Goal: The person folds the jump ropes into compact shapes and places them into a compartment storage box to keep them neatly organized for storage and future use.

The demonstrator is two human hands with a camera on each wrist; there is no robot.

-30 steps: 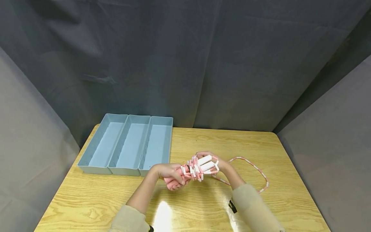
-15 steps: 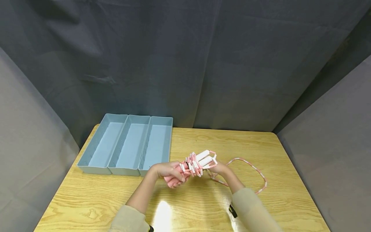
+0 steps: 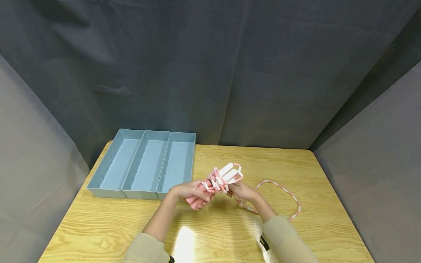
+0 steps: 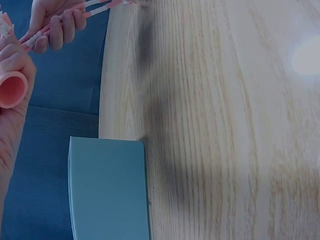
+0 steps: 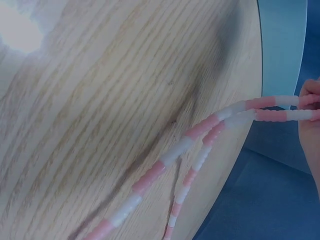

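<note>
A pink-and-white beaded jump rope (image 3: 221, 179) is wound in a bundle round its handles and held above the table. My left hand (image 3: 191, 192) grips the pink handle ends (image 4: 11, 89) at the bundle's lower left. My right hand (image 3: 242, 190) pinches the beaded cord (image 5: 200, 135) just right of the bundle, and its fingers (image 5: 310, 117) close on two strands. The white handle ends (image 3: 227, 170) point up and away. A loose loop of cord (image 3: 291, 199) trails on the table to the right.
A light blue tray (image 3: 125, 190) with three long compartments stands at the table's back left, its corner (image 4: 107, 190) close to my left hand. The wooden table (image 3: 227, 233) is ringed by grey cloth walls.
The bundle rose and tilted up and away. My right hand slid from the white handle ends down to the cord beside the bundle. The loose loop drew in slightly.
</note>
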